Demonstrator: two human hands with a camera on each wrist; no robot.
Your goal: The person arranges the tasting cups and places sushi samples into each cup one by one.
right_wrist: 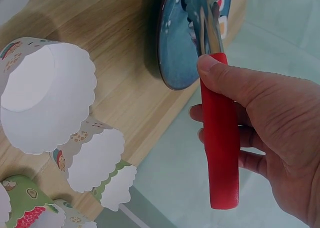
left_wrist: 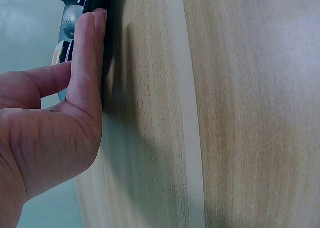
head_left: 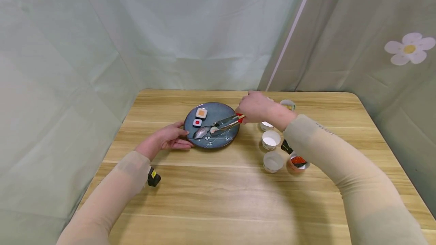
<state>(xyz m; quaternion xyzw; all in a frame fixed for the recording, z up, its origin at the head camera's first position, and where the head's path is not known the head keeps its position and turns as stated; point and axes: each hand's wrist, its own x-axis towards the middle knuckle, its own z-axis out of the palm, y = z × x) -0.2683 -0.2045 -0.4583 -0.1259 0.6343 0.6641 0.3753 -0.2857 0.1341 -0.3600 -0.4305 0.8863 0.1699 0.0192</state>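
A round blue plate (head_left: pixel 218 109) lies on the table. My left hand (head_left: pixel 173 136) holds its left rim, thumb on top and fingers along the lower edge. My right hand (right_wrist: pixel 270 118) grips red-handled metal tongs (right_wrist: pixel 220 143) over the plate's right side. The tongs' tips are around a small pale round sushi piece (head_left: pixel 214 129); whether they touch it on both sides I cannot tell. Beside it lies a silvery fish-topped piece (head_left: pixel 201 132). Further back on the plate sit a sushi roll with a red centre (head_left: pixel 197 123) and a larger one with an orange centre (head_left: pixel 201 113).
Right of the plate stand several paper cups, among them a white one (head_left: pixel 271 140) and a nearer one (head_left: pixel 273 162). Another cup (head_left: pixel 293 169) contains red-topped sushi (head_left: pixel 298 161). A cup with something yellow (head_left: pixel 288 103) stands farther back. Curtains (head_left: pixel 204 29) surround the wooden table (head_left: pixel 211 199).
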